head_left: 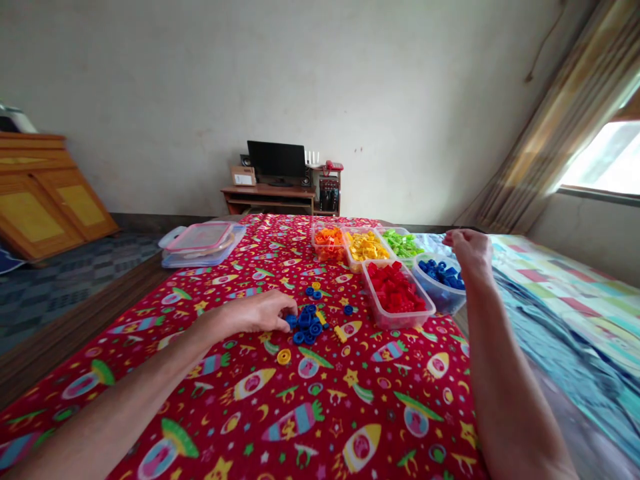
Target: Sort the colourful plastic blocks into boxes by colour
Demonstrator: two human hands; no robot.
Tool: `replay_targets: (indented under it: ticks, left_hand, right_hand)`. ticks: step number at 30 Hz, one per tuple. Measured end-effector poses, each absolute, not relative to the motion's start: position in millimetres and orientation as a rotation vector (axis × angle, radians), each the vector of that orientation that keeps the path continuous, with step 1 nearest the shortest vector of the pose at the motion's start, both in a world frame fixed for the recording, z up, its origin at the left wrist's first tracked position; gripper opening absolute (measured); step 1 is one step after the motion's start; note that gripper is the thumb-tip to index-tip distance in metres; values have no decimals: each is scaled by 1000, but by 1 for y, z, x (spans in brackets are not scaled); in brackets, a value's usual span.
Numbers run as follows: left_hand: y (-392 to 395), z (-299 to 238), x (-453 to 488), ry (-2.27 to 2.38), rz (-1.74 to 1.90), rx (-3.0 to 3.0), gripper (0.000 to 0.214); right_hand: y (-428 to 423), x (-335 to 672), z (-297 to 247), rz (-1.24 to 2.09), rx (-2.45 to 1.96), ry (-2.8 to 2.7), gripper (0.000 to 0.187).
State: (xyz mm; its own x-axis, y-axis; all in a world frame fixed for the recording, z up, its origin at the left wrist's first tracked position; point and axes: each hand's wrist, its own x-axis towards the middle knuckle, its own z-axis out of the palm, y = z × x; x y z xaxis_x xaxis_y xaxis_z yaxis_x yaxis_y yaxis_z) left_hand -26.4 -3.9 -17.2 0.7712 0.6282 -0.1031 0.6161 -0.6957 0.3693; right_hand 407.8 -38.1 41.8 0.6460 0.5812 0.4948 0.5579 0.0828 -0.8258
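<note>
My left hand [267, 311] is at the left edge of a small pile of blue toy building pieces [309, 325], its fingers closed on a blue building block [291, 322]. Some pieces in the pile are round like wheels. Beside the pile lie a yellow ring-shaped piece [284, 357] and a few small yellow pieces [341, 334]. My right hand [471, 252] is raised over the right side of a round clear tub [440, 299] of blue pieces [442, 274]. Its fingers are bent together; whether anything is between them is hidden.
Clear boxes hold red [395, 288], yellow [367, 246], orange [329, 244] and green pieces [401, 244]. Stacked lids [205, 241] lie at the table's far left. A red patterned cloth [220, 393] covers the table. A bed [560, 293] stands close on the right.
</note>
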Motion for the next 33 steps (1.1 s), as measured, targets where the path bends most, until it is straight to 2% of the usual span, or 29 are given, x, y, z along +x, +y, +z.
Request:
replay_targets:
  ticks: [6, 11, 15, 18, 25, 29, 33]
  left_hand:
    - [1, -2, -23, 1010, 378, 2604, 19]
    - [-5, 8, -13, 1044, 711, 2592, 19]
    - [-6, 9, -10, 1047, 843, 2488, 27]
    - [-10, 7, -6, 1074, 851, 2376, 36]
    - [-29, 6, 9, 1077, 792, 2490, 37]
    - [-25, 9, 3, 1066, 840, 2571, 30]
    - [-17, 7, -8, 1009, 515, 2637, 22]
  right_hand:
    - [-37, 318, 55, 354, -1251, -1142, 17]
    - [-41, 226, 17, 935, -1072, -1414, 20]
    - [-49, 177, -12, 1428, -1000, -1147, 22]
    - [-54, 162, -18, 1671, -934, -894, 28]
    - [-56, 161, -12, 1756, -947, -625, 29]
    - [-54, 169, -6, 1731, -945, -600, 33]
    - [-49, 178, -2, 1582, -977, -543, 39]
